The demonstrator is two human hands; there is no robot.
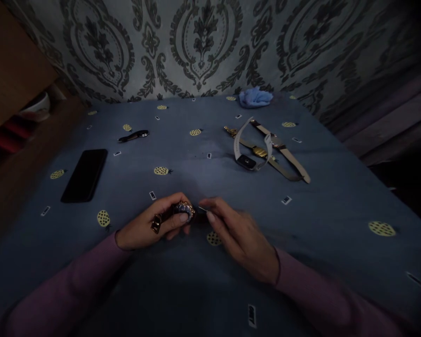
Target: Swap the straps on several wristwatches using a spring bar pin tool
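My left hand (161,223) is closed around a watch (185,210) with a sparkling rim, its thumb lying across the face. A gold clasp (156,223) pokes out on the other side of the same hand. Just to the right, my right hand (240,234) pinches a thin shiny metal piece (203,208) between thumb and forefinger. Its tip points toward the edge of the watch; whether they touch I cannot tell. Dark strap between the hands is hard to make out.
Farther right lie a white-strapped smartwatch (247,162), a gold watch (260,152) and a watch with a beige strap (291,159). A black phone (84,176) and a slim dark object (133,136) are on the left. Crumpled blue cloth or plastic (255,97) sits by the wall.
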